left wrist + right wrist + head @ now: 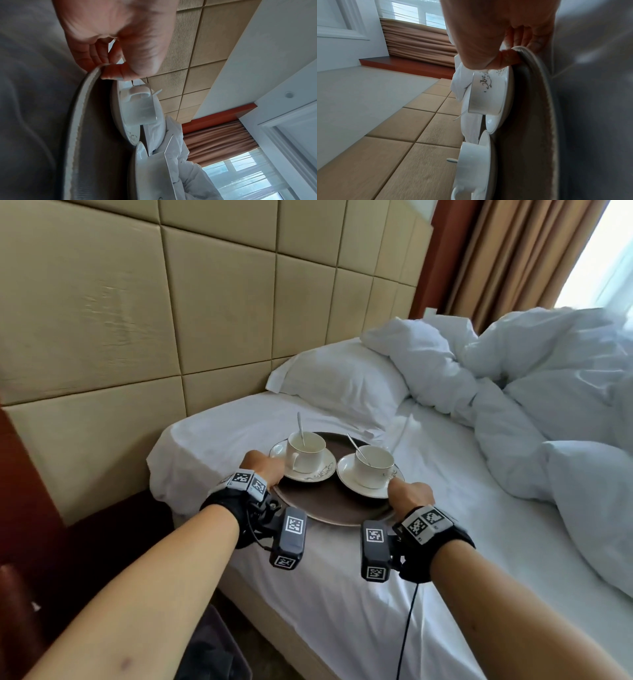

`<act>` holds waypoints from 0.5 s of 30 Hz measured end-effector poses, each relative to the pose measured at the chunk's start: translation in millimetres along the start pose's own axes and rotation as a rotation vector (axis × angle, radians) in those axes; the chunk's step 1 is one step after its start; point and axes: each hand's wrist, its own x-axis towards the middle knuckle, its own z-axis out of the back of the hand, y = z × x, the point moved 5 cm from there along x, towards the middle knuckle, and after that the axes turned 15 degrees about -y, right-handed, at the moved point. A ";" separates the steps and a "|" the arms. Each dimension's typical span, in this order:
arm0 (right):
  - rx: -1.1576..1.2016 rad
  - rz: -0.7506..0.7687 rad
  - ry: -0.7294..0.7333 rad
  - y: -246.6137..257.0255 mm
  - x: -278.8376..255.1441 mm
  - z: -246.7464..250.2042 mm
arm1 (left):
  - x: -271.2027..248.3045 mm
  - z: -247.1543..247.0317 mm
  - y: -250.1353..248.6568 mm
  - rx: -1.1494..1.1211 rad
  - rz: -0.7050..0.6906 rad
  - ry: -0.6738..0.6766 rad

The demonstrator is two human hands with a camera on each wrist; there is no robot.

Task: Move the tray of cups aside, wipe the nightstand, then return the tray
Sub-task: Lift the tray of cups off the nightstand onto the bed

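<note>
A round brown tray (318,503) lies level at the near left corner of the white bed. It carries two white cups, a left cup (305,451) and a right cup (373,467), each on a saucer with a spoon standing in it. My left hand (263,469) grips the tray's left rim, thumb on top (111,73) and fingers beneath. My right hand (409,493) grips the right rim the same way, its thumb (506,56) pressing the tray (527,121) beside the patterned cup (486,94). I cannot tell whether the tray rests on the sheet or hovers just above it.
A pillow (342,378) lies just behind the tray and a crumpled white duvet (531,392) fills the bed's right side. A beige padded wall (137,302) stands behind. Left of the bed is dark red-brown wood (20,474). Flat sheet (342,594) stretches toward me.
</note>
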 end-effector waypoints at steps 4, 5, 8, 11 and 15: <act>0.032 -0.039 -0.053 -6.2 23.2 -1.5 | 4.0 -18.9 -6.9 0.048 -0.004 -0.038; 0.043 -0.046 -0.071 -7.8 28.1 -2.4 | 5.6 -23.2 -7.9 0.060 -0.014 -0.055; 0.031 -0.053 -0.141 -9.4 34.2 -2.4 | 11.2 -36.5 -10.8 0.045 -0.028 -0.112; 0.026 -0.086 -0.192 -12.8 39.1 -6.0 | 14.7 -47.1 -5.0 -0.041 0.020 -0.159; 0.072 -0.139 -0.235 -17.4 46.3 -14.7 | 19.9 -49.5 3.4 -0.126 0.065 -0.180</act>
